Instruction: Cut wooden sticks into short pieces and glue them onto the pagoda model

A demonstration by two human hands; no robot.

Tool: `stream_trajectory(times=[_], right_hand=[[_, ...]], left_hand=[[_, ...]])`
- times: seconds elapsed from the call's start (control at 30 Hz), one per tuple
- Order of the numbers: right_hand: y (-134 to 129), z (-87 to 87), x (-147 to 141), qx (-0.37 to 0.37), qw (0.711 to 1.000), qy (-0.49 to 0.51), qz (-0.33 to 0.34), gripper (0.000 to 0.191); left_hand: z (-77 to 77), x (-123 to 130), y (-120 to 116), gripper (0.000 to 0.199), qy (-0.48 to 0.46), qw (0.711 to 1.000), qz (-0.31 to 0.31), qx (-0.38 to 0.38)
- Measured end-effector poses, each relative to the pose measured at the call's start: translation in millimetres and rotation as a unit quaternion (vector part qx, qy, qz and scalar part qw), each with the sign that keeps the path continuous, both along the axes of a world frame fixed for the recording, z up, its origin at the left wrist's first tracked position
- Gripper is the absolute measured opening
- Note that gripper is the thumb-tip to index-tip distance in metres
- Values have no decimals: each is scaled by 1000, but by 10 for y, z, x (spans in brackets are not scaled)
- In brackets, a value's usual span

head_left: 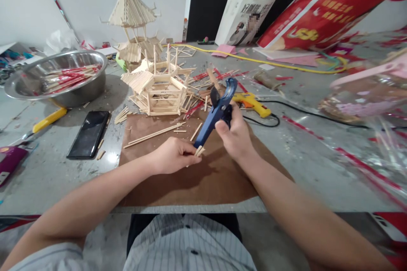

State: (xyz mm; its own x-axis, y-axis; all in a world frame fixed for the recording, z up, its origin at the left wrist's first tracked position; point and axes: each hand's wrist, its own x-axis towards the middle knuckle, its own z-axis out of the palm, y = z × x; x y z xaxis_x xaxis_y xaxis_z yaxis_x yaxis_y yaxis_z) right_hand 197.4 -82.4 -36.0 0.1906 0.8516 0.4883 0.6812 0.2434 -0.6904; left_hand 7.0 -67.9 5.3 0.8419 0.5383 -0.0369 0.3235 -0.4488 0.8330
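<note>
Head view: the left hand's [178, 156] fingers pinch short, pale wooden sticks [199, 151] at the lower end of a blue cutter [213, 119]; the right hand's [237, 133] fingers curl round its handle. Slim and hard-looking with a curved top, the cutter slants toward one o'clock above a brown mat [222, 178]. From the hands, a many-sided, open-framed stick model [165, 97] stands at eleven o'clock, a shiny round metal bowl [92, 89] at ten, a flat black phone [88, 134] at nine.
</note>
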Motion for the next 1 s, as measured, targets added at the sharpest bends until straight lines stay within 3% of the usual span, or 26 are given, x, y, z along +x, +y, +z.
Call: stream_trajectory(times=[0.1,0.2,0.37,0.6,0.7,0.8,0.9,1.0], right_hand=[[-52,12,-97,-6,999,-37,-11,92],[-84,62,-203,-28,999,-33,-17,101],[-125,154,-262,-20,999,-19,21,81],[-126,251,-24,-25,990,-132,-37,48],[-108,258,2,-42,978,-202,-17,50],[-100,219,-44,-70,968,-241,19,51],[-102,172,-99,-76,961,-263,38,53],[-112,154,-137,-80,955,-283,39,53]], left_hand=[[17,21,-53,23,-3,996,-20,86],[11,51,-87,21,2,994,-32,106],[-29,95,-80,23,23,994,-39,100],[-71,-61,159,27,57,984,94,144],[-102,-124,257,25,43,959,150,238],[-139,-150,300,25,57,913,194,355],[-180,-151,310,23,77,875,194,436],[-215,-142,318,23,77,868,176,457]])
